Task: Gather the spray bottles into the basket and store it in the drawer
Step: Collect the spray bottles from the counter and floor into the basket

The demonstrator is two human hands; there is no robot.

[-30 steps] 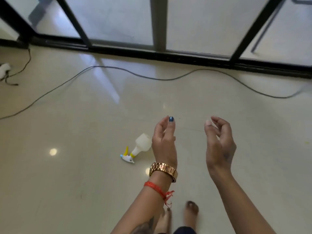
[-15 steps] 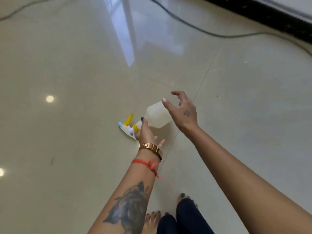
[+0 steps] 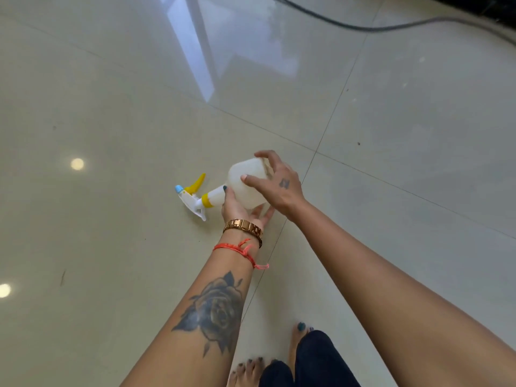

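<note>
I am looking down on a glossy pale tiled floor (image 3: 111, 247) with dark grout lines and bright reflections; a dark cable (image 3: 363, 27) crosses the far edge at about one o'clock. Near the middle of my view a spray bottle (image 3: 245, 180) lies on its side on the floor, its translucent white body toward three o'clock and its white head, yellow trigger and blue nozzle tip pointing toward nine o'clock. My left hand (image 3: 237, 208) comes in from six o'clock, palm under the bottle's shoulder, thumb pressed on the neck just beside the yellow collar and fingers showing beneath the body; it is cupped around the bottle, though I cannot tell how firmly it grips. A gold watch (image 3: 244, 227) and a red thread bracelet (image 3: 237, 249) sit on that wrist. My right hand (image 3: 276, 185) reaches from five o'clock over the bottle's body, fingers spread and curled, thumb tip against the plastic. Bare feet (image 3: 251, 370) show at six o'clock.
</note>
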